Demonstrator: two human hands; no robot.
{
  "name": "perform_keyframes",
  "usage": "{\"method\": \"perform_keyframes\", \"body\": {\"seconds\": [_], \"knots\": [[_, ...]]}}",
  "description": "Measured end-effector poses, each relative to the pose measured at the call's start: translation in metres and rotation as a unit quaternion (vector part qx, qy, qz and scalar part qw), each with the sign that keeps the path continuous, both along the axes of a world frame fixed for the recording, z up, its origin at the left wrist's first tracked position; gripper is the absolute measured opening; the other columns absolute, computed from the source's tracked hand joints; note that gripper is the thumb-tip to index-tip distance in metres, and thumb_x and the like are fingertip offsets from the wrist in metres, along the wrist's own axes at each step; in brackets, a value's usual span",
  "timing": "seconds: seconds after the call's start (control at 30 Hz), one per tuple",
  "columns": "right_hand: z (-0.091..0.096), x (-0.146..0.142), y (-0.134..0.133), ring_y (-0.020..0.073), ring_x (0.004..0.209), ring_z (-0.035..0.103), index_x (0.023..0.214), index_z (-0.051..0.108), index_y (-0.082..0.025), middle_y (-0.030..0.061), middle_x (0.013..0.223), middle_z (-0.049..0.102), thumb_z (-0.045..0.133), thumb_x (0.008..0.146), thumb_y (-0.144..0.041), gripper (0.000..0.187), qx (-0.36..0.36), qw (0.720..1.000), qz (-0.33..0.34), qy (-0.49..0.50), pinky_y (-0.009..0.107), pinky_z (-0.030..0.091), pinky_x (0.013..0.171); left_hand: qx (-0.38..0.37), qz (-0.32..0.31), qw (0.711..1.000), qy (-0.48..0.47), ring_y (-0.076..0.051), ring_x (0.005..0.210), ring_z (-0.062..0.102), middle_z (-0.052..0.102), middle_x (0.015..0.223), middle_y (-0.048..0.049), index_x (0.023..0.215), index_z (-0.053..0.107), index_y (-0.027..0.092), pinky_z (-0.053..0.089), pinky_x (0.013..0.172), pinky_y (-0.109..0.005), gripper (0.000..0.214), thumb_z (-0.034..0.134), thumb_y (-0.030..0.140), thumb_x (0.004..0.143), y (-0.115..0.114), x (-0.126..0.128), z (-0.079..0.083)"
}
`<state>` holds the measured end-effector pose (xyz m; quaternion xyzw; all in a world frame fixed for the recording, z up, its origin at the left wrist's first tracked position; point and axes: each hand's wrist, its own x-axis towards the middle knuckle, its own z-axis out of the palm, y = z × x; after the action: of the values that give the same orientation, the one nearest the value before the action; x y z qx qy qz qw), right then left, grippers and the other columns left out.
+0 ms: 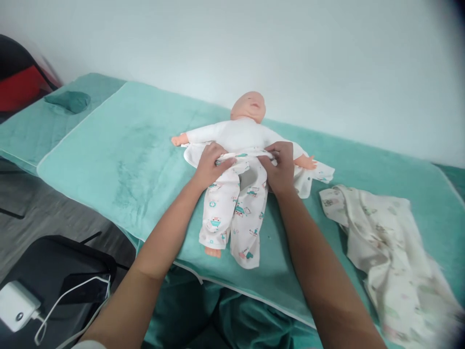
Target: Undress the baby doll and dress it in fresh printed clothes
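On its back on the green-covered bed lies a baby doll (pixel 241 132) with a white cloth body, its head toward the wall. White printed pants (pixel 236 208) cover its legs, and one foot shows below a cuff. My left hand (pixel 212 165) pinches the waistband at one side of the doll's waist. At the other side, my right hand (pixel 279 165) has the waistband between thumb and fingers. A white printed baby shirt (pixel 305 182) lies spread beneath the doll's body and arms, mostly hidden.
A crumpled patterned cloth (pixel 385 252) lies on the bed (pixel 98 145) at the right. A black chair (pixel 54 271) at lower left holds a white device (pixel 18 305) with a cable. Behind the bed rises a white wall (pixel 232 43).
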<state>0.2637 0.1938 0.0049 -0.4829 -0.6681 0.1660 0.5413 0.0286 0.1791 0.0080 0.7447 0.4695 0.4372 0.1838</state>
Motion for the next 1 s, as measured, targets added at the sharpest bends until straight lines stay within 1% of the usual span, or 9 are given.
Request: {"method": "perform_keyframes", "body": {"seconds": [0.1,0.2,0.37,0.57,0.7,0.8,0.87,0.93,1.0], "knots": [[0.003,0.002,-0.003,0.028,0.12,0.053,0.102,0.067,-0.028,0.0069,0.114,0.056,0.068,0.085,-0.044,0.024,-0.001,0.999,0.024,-0.032,0.047,0.045,0.107,-0.021,-0.045,0.999,-0.014,-0.024,0.125,0.053,0.055,0.126,-0.0097,0.104,0.064,0.022,0.042,0.114,-0.039,0.031,0.077,0.045,0.086,-0.014,-0.007,-0.005],[0.006,0.0,-0.01,0.0323,0.129,0.048,0.109,0.071,-0.028,0.0095,0.126,0.052,0.07,0.084,-0.056,0.037,-0.005,0.994,0.064,-0.083,0.053,0.037,0.116,-0.039,-0.04,0.998,0.001,-0.026,0.135,0.047,0.049,0.137,-0.0114,0.112,0.063,0.023,0.038,0.118,-0.04,0.044,0.085,0.042,0.078,-0.025,-0.008,-0.011],[0.006,-0.008,-0.021,0.033,0.118,0.05,0.092,0.069,-0.026,0.0093,0.112,0.056,0.071,0.081,-0.068,0.043,0.016,0.993,0.035,-0.116,0.056,0.037,0.112,0.027,0.029,0.999,0.028,-0.024,0.117,0.052,0.056,0.119,-0.0106,0.097,0.065,0.021,0.043,0.105,-0.039,0.023,0.073,0.042,0.09,-0.035,-0.003,-0.016],[0.005,-0.011,-0.038,0.0237,0.077,0.048,0.059,0.045,-0.025,0.0006,0.064,0.042,0.068,0.081,-0.069,0.054,-0.039,0.99,-0.016,-0.136,0.046,0.043,0.094,0.018,0.083,0.988,0.129,-0.026,0.094,0.058,0.065,0.089,-0.0071,0.083,0.063,0.023,0.042,0.086,-0.04,0.023,0.062,0.041,0.096,-0.041,-0.003,-0.018],[0.007,-0.011,-0.058,0.017,0.06,0.037,0.057,0.04,-0.024,-0.0024,0.054,0.037,0.059,0.086,-0.075,0.062,-0.114,0.984,-0.029,-0.131,0.033,0.037,0.068,-0.033,0.116,0.986,0.116,-0.025,0.088,0.06,0.067,0.087,-0.0051,0.085,0.063,0.024,0.043,0.08,-0.038,0.017,0.065,0.039,0.093,-0.045,-0.001,-0.02],[0.01,-0.005,-0.072,0.0153,0.058,0.037,0.055,0.039,-0.024,-0.0028,0.053,0.038,0.056,0.087,-0.077,0.064,-0.152,0.98,0.026,-0.129,0.032,0.032,0.062,-0.037,0.111,0.991,0.069,-0.025,0.095,0.06,0.064,0.092,-0.0053,0.083,0.061,0.023,0.046,0.086,-0.038,0.018,0.07,0.037,0.09,-0.05,-0.001,-0.019],[0.01,0.002,-0.081,0.0161,0.061,0.043,0.061,0.051,-0.024,-0.0027,0.058,0.046,0.063,0.082,-0.075,0.057,-0.181,0.973,0.074,-0.121,0.031,0.035,0.061,-0.048,0.079,0.995,0.025,-0.025,0.107,0.058,0.062,0.104,-0.0062,0.089,0.062,0.022,0.047,0.097,-0.038,0.02,0.075,0.037,0.086,-0.056,-0.006,-0.017],[0.01,0.01,-0.09,0.0172,0.067,0.049,0.084,0.065,-0.024,-0.0029,0.07,0.057,0.076,0.071,-0.071,0.049,-0.225,0.963,0.111,-0.096,0.03,0.04,0.062,-0.085,0.022,0.996,-0.014,-0.024,0.119,0.055,0.058,0.119,-0.0074,0.101,0.062,0.022,0.046,0.106,-0.038,0.03,0.08,0.036,0.082,-0.064,-0.014,-0.014],[0.009,0.016,-0.097,0.0179,0.072,0.054,0.104,0.066,-0.025,-0.0028,0.083,0.063,0.088,0.059,-0.062,0.062,-0.258,0.955,0.128,-0.07,0.03,0.045,0.064,-0.124,-0.044,0.99,-0.04,-0.024,0.128,0.053,0.052,0.131,-0.0091,0.112,0.059,0.022,0.045,0.111,-0.037,0.044,0.084,0.033,0.077,-0.072,-0.024,-0.011]]}}
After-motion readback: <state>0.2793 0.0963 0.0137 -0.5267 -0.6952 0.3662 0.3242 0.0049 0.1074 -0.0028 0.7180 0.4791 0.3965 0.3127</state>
